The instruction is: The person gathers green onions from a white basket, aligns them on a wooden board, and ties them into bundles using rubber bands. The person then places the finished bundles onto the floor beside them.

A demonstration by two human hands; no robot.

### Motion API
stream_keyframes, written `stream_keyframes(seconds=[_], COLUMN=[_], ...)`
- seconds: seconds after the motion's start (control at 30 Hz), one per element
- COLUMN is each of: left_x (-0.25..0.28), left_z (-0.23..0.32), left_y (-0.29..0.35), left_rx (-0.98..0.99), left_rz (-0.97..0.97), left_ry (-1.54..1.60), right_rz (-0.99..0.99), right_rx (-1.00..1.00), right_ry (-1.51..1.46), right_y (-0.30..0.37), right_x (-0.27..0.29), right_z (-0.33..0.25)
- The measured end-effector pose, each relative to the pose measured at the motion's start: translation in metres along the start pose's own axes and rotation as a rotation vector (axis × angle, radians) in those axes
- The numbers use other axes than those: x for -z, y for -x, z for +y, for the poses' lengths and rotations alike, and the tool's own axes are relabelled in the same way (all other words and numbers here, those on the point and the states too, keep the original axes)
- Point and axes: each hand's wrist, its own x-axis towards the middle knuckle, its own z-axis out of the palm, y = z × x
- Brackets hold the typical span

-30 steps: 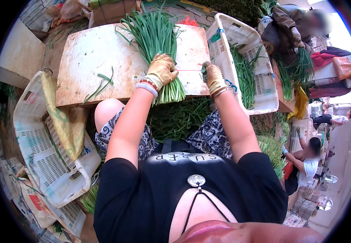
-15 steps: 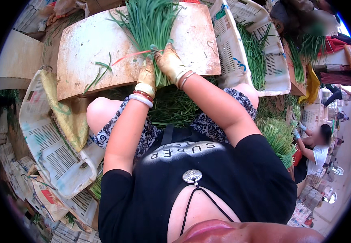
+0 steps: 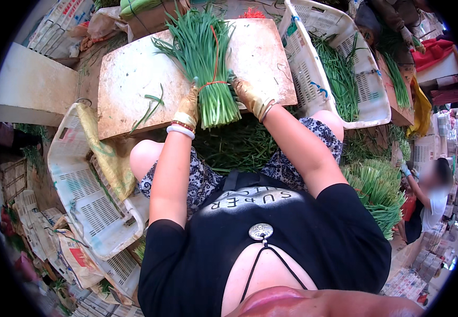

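A thick bundle of green chives (image 3: pixel 203 50) lies over the near edge of a board, leaves pointing away and pale cut stems toward me. A red tie (image 3: pixel 213 83) wraps round it near the stem end, its loose tail running up over the leaves. My left hand (image 3: pixel 188 103), in a stained yellowish glove, grips the bundle's left side at the tie. Gloved alike, my right hand (image 3: pixel 248 95) clasps the right side, its fingers partly hidden by the stems. A few loose chive blades (image 3: pixel 150 108) rest on the board (image 3: pixel 128 68) left of the bundle.
White plastic crates stand either side: one with chives (image 3: pixel 385 108) at right, one with a yellow sack (image 3: pixel 62 164) at left. Several stacked chive bundles (image 3: pixel 374 185) sit by my right elbow. Red ties (image 3: pixel 251 14) lie behind the board. Another person (image 3: pixel 431 203) works at far right.
The red tie, earlier stretched out to the left, now encircles the bundle with its tail over the leaves. My hands have moved apart to its two sides, and the bundle sits nearer me.
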Motion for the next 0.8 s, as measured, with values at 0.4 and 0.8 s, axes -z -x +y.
stream_keyframes(seconds=[0.4,0.8], left_x=[-0.032,-0.042], left_z=[0.084,0.247], left_y=[0.056,0.106], left_rx=[0.173,-0.266], left_rz=[-0.634,-0.848], left_ry=[0.390,-0.471], right_rz=[0.174,-0.452], right_rx=[1.298,1.305], right_ry=[1.801,0.396], right_y=[0.058,0.133], right_x=[-0.042,-0.085], right_z=[-0.052,-0.206])
